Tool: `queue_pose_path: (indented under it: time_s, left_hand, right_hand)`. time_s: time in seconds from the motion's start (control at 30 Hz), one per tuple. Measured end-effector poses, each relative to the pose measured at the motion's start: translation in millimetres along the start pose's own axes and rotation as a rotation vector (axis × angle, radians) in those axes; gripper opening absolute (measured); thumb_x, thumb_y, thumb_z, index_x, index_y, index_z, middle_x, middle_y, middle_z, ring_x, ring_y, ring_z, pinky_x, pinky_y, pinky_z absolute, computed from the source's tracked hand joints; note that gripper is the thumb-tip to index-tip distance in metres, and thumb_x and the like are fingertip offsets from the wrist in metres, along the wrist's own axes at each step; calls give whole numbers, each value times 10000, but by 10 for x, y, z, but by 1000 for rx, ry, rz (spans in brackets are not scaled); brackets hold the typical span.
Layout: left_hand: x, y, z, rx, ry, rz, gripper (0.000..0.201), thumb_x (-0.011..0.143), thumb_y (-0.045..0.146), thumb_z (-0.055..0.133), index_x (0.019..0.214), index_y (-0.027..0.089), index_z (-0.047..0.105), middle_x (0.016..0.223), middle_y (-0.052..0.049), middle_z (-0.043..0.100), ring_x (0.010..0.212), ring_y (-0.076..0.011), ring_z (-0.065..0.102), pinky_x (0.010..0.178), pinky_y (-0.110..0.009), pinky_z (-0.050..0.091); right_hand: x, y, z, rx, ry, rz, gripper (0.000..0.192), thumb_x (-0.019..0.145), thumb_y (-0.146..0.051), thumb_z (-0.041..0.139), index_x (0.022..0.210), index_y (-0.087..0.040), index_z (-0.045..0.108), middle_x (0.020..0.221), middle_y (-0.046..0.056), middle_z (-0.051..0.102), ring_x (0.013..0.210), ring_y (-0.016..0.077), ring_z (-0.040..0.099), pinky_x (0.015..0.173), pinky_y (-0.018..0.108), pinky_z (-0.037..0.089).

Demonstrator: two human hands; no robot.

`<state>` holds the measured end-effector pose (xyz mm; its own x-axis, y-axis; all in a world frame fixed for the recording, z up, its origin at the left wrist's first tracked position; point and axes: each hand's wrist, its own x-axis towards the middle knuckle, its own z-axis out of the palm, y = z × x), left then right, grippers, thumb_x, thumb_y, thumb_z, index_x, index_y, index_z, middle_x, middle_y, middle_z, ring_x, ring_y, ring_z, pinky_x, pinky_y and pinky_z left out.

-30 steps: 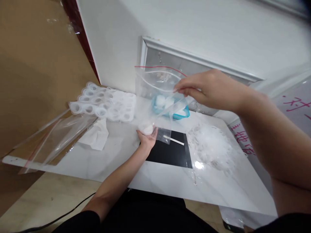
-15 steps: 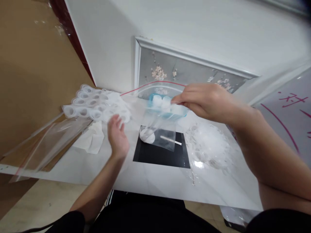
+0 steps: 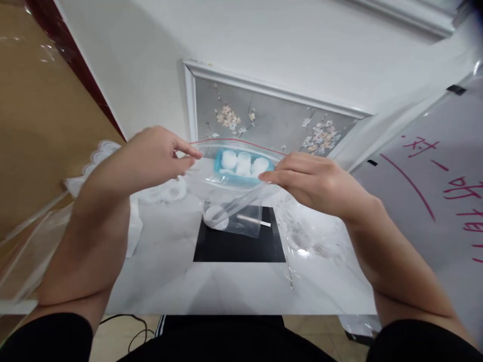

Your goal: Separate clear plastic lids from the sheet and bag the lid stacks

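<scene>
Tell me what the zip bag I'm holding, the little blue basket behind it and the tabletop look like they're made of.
The zip bag, pinched at its mouth by the left hand and right hand, looks like thin clear plastic film: see-through, glossy, creased, with a red seal line. The blue basket seems moulded plastic. The tabletop looks like polished marble or a marble-look laminate: white, grey-veined, reflective.

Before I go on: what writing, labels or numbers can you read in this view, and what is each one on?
On the white board at right, handwritten in red: "对一" on the top line, under a long red stroke.
Same board, lower lines: more red characters, cut by the picture's edge, not readable.
Clear zip bag pinched between left hand and right hand: no print, only a red seal line.
Black square: no text.
</scene>
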<state>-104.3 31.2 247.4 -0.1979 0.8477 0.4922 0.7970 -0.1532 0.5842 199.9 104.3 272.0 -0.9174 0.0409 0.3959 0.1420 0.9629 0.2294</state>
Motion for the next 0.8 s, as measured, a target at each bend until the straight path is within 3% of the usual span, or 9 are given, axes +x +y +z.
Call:
queue_pose_path:
  time_s: [0.07, 0.2, 0.33, 0.43, 0.53, 0.57, 0.63, 0.73, 0.8]
  left_hand:
    - [15, 92, -119, 188, -112, -96, 246, 674, 178, 635, 872, 246, 764, 422, 79, 536, 351, -113, 506, 811, -388, 525]
    - [-96, 271, -252, 300, -96, -139, 324, 658, 212, 557, 914, 223, 756, 354, 108, 424, 267, -22, 249, 644, -387, 517]
    - [-313, 277, -144, 259, 34, 46, 301, 645, 292, 499, 783, 285, 766, 438, 62, 578, 323, -95, 379, 548, -305, 462]
    - [-470, 259, -47, 249, 150, 114, 336, 722, 314, 449, 858, 315, 756, 805, 50, 746, 556, -187, 617, 575, -317, 458]
    - [-572, 273, -22, 244, 185, 140, 303, 777, 312, 478, 949, 366, 722, 1001, 105, 730, 820, -212, 694, 699, -327, 496]
    - [-593, 282, -29, 242, 185, 163, 300, 787, 308, 481, 969, 382, 708, 1037, 122, 719, 871, -205, 694, 745, -323, 503]
    - [-618, 302, -50, 244, 172, 199, 311, 799, 303, 473, 1002, 407, 685, 1067, 142, 705, 923, -193, 690, 807, -317, 510]
    - [-628, 341, -58, 269, 124, 177, 325, 808, 325, 474, 1043, 442, 667, 1094, 157, 691, 957, -196, 682, 841, -328, 517]
    - [-618, 370, -32, 190, 178, 87, 307, 795, 330, 505, 1011, 440, 693, 1074, 139, 701, 966, -220, 676, 891, -342, 499]
  right_hand:
    - [-16, 34, 10, 10, 45, -4, 272, 962, -162, 412, 1140, -217, 611, 924, 50, 660, 898, 172, 614, 812, 329, 506]
    - [-29, 115, 76, 127, 108, 2, 241, 943, -182, 460, 1092, -247, 638, 919, 37, 672, 883, 165, 631, 809, 330, 515]
    - [-70, 235, 185, 371, 197, -30, 209, 885, -361, 580, 1054, -271, 666, 888, 36, 695, 849, 198, 652, 842, 397, 520]
    - [-64, 414, 340, 615, 575, 32, 309, 842, -536, 572, 998, -296, 688, 865, 42, 689, 835, 227, 655, 846, 447, 524]
    - [65, 684, 689, 732, 850, 316, 288, 905, -479, 484, 943, -275, 685, 825, 32, 681, 784, 198, 659, 781, 394, 540]
    - [138, 788, 859, 712, 790, 444, 277, 913, -442, 483, 937, -250, 681, 822, 35, 688, 773, 189, 664, 761, 364, 539]
    - [311, 1008, 1252, 587, 459, 658, 286, 896, -419, 519, 932, -188, 684, 836, 60, 712, 798, 195, 674, 766, 330, 530]
    - [558, 1344, 1828, 314, -19, 674, 259, 880, -351, 546, 924, -150, 705, 896, 93, 731, 809, 196, 678, 754, 289, 513]
    - [663, 1549, 2105, 227, -152, 579, 174, 829, -286, 623, 815, -133, 705, 799, 86, 732, 697, 167, 667, 662, 242, 501]
